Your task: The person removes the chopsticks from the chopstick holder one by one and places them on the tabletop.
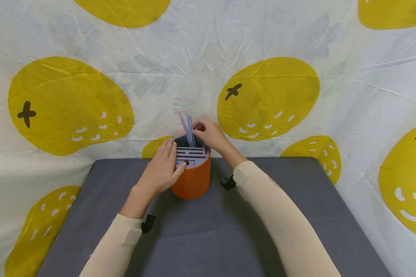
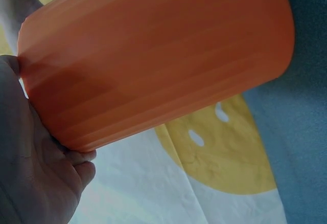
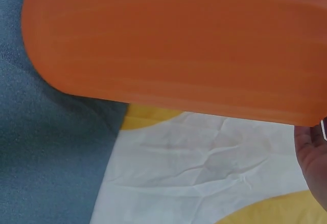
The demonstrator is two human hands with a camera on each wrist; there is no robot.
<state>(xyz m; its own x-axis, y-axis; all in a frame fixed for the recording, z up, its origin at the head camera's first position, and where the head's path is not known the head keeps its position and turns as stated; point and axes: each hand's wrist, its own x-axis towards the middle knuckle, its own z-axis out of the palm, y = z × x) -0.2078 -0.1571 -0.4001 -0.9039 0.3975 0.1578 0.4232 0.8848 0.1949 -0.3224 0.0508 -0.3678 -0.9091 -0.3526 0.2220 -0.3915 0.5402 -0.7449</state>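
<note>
An orange round knife block (image 1: 191, 182) with a grey slotted top (image 1: 191, 152) stands upright near the far edge of the table. Several thin straw-like sticks (image 1: 184, 125), pinkish and pale blue, rise from the open compartment at its back. My left hand (image 1: 163, 165) rests on the block's left rim, fingers straight and pointing away, thumb over the front edge. In the left wrist view, the orange wall (image 2: 158, 60) fills much of the picture, with fingertips at its rim. My right hand (image 1: 209, 132) is over the back right, thumb and fingertips pinching one thin stick; its lower end is hidden in the compartment.
A dark grey cloth covers the table (image 1: 194, 238). Behind it hangs a white sheet (image 1: 173, 88) printed with large yellow fruit. Black wrist-camera mounts stick out from the left sleeve (image 1: 121, 238) and the right sleeve (image 1: 263, 192).
</note>
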